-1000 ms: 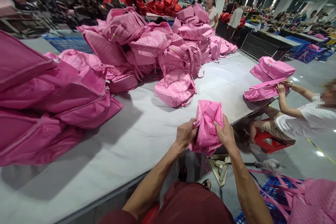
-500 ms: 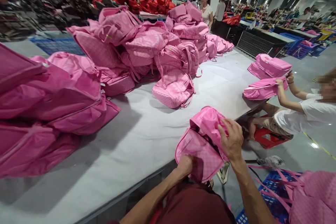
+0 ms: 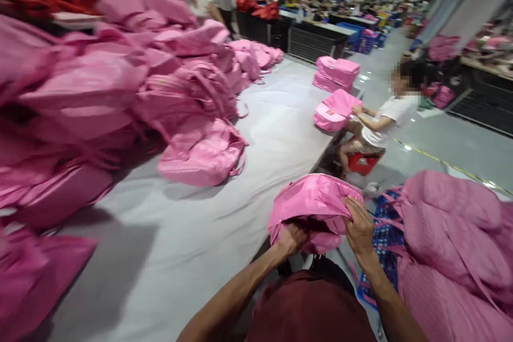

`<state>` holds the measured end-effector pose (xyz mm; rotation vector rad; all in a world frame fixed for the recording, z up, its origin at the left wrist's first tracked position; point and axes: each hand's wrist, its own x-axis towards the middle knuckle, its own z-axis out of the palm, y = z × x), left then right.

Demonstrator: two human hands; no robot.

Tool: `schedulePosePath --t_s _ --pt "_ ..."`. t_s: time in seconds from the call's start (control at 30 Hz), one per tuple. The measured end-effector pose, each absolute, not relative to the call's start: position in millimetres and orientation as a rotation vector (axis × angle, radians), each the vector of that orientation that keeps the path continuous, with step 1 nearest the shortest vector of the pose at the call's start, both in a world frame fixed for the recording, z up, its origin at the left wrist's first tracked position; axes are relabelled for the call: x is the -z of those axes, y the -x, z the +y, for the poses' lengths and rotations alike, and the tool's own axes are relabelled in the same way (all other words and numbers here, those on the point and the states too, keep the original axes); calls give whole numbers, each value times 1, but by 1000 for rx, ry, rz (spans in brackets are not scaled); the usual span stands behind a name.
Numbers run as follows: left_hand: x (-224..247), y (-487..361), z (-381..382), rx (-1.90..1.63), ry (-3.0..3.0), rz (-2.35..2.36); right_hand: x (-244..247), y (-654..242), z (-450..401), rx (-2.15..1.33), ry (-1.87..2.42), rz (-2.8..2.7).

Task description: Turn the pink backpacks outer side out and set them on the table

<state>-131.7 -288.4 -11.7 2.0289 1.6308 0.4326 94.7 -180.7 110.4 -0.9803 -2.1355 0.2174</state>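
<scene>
A pink backpack (image 3: 310,197) hangs at the table's near edge in front of my body, its opening turned toward me with a dark inside. My right hand (image 3: 359,223) is closed on the right side of the opening's rim, thumb and fingers pinching the cloth. At the lower left of the opening, my left hand (image 3: 294,238) is curled on the edge of the bag. Its fingertips go into the shadow inside and are partly hidden.
Pink backpacks are heaped on the white-covered table (image 3: 276,117), with one backpack (image 3: 204,155) at the heap's front. A seated co-worker (image 3: 385,117) handles another backpack (image 3: 334,109). To my right, pink bags (image 3: 452,246) overhang a blue crate (image 3: 387,246).
My view has swung right. The backpack in my hands has been turned so its opening faces me. My left hand has gone from its outer panel to the opening. The co-worker's backpack has been turned.
</scene>
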Motion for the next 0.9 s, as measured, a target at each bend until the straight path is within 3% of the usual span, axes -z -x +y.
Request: schedulePosePath --t_s 0.17,0.27,0.4,0.53,0.7,0.9 --pt "-13 79 -290 -320 -2241 1279 -91 -183 -190 -38 1364 -1893" --pt "-41 59 -265 -494 -2348 1113 -84 -224 -187 53 1547 -1757" --pt "-66 33 -193 -931 -2379 1161 -76 -259 -159 48 1663 -1667" --pt "-51 3 -104 -990 -2312 1314 -64 -275 -113 -17 1654 -1737" --pt "-29 -7 -21 -1101 -2133 1258 -61 -288 -45 -307 1609 -1911" --pt "-47 -1 76 -796 -1525 1305 -61 -275 84 -1058 1738 -1883"
